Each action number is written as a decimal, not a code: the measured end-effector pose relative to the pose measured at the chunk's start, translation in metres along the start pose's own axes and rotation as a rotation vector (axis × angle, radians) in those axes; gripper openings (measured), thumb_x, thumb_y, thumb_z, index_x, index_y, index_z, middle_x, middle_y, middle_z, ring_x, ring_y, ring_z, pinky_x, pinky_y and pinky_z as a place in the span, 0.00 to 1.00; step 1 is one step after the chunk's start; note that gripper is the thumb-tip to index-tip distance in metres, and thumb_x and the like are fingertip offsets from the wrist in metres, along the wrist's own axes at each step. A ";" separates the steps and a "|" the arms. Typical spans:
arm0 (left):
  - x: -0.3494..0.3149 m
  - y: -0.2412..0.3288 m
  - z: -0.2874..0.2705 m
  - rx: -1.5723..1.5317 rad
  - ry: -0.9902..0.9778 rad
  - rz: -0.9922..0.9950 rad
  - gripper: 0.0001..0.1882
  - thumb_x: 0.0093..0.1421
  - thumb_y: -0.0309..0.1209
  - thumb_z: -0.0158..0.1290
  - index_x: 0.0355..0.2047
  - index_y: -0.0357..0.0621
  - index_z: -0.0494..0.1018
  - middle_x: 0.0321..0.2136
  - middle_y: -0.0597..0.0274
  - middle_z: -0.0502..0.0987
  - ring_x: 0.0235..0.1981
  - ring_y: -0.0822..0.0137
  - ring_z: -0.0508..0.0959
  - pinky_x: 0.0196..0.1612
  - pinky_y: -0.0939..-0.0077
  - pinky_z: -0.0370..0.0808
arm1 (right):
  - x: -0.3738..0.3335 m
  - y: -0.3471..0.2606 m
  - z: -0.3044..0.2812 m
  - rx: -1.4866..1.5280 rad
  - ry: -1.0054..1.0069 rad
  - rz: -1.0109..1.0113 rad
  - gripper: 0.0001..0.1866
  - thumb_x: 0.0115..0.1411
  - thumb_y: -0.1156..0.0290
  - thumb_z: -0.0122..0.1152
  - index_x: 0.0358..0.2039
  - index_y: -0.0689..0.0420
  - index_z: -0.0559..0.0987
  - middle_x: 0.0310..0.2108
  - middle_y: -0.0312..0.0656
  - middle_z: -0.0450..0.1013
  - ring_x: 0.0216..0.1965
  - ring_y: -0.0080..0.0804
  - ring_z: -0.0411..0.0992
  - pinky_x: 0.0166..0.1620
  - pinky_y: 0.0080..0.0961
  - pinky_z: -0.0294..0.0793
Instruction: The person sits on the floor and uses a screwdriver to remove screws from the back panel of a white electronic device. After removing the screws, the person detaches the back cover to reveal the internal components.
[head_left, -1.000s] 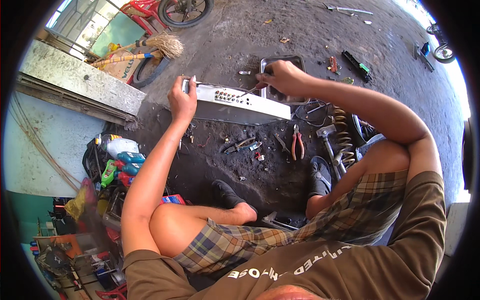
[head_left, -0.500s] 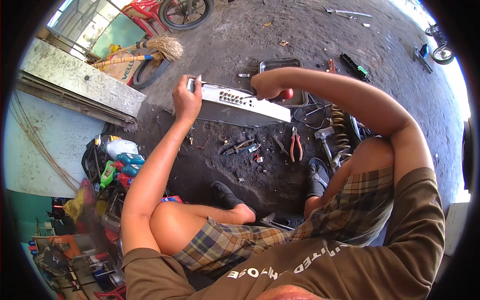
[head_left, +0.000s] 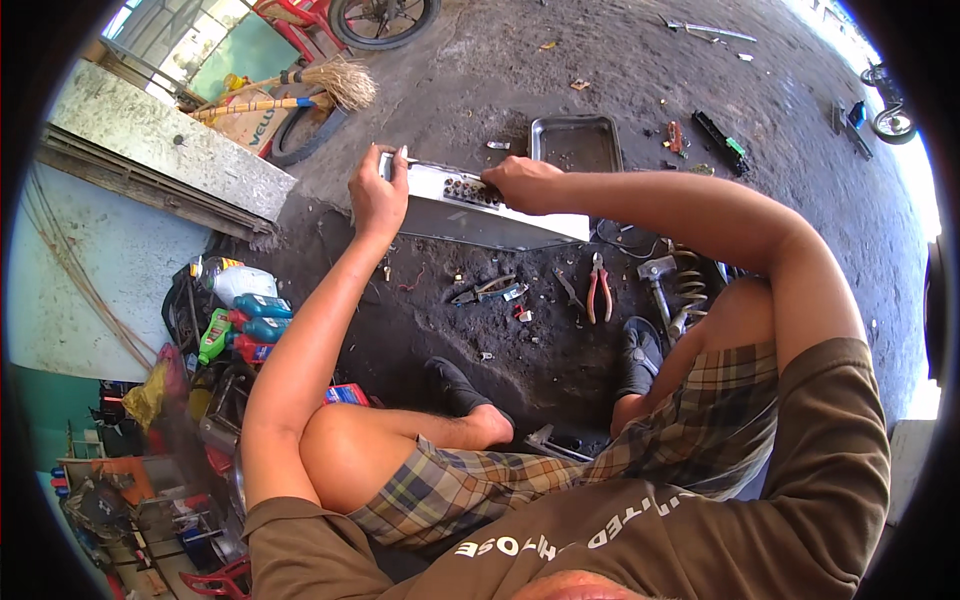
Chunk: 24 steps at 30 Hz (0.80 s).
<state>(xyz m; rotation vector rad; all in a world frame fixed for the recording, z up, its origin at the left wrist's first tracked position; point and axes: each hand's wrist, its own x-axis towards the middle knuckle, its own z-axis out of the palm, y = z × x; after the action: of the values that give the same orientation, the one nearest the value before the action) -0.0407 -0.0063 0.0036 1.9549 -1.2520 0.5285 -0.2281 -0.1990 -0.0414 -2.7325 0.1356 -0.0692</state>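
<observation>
Metal box [head_left: 470,222] stands on dark ground [head_left: 425,330], past the shoes [head_left: 458,388]. We see left hand [head_left: 378,200] gripping its left end; right hand [head_left: 525,186] curled at its jacks [head_left: 468,190], we can't tell on what. Tray [head_left: 576,150] beyond; pliers [head_left: 599,292] nearer, right; hammer [head_left: 657,268] further right.

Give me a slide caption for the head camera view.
Left hand gripping a white case, right hand by its sockets, pliers on dark ground.
</observation>
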 end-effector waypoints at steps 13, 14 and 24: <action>0.001 0.005 0.004 -0.039 -0.034 0.001 0.11 0.71 0.34 0.62 0.39 0.38 0.78 0.34 0.44 0.84 0.37 0.39 0.85 0.42 0.47 0.78 | -0.019 0.023 0.007 0.054 0.102 -0.144 0.21 0.67 0.69 0.60 0.60 0.48 0.82 0.50 0.49 0.84 0.51 0.53 0.84 0.53 0.53 0.84; 0.002 0.006 0.003 -0.044 -0.039 0.005 0.11 0.71 0.34 0.62 0.39 0.38 0.78 0.34 0.44 0.84 0.37 0.39 0.85 0.42 0.47 0.78 | -0.022 0.021 0.005 0.043 0.129 -0.157 0.21 0.67 0.69 0.60 0.60 0.48 0.82 0.50 0.49 0.83 0.51 0.53 0.84 0.53 0.53 0.84; 0.005 0.007 0.008 -0.037 -0.020 0.014 0.11 0.71 0.34 0.62 0.39 0.38 0.78 0.34 0.44 0.85 0.38 0.39 0.86 0.42 0.48 0.79 | -0.020 0.018 0.009 0.310 0.157 0.034 0.23 0.59 0.70 0.67 0.56 0.57 0.85 0.43 0.56 0.86 0.48 0.56 0.85 0.56 0.48 0.83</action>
<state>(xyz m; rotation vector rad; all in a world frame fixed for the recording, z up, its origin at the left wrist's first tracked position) -0.0451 -0.0166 0.0043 1.9266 -1.2799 0.4912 -0.2493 -0.2101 -0.0572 -2.4131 0.1976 -0.2720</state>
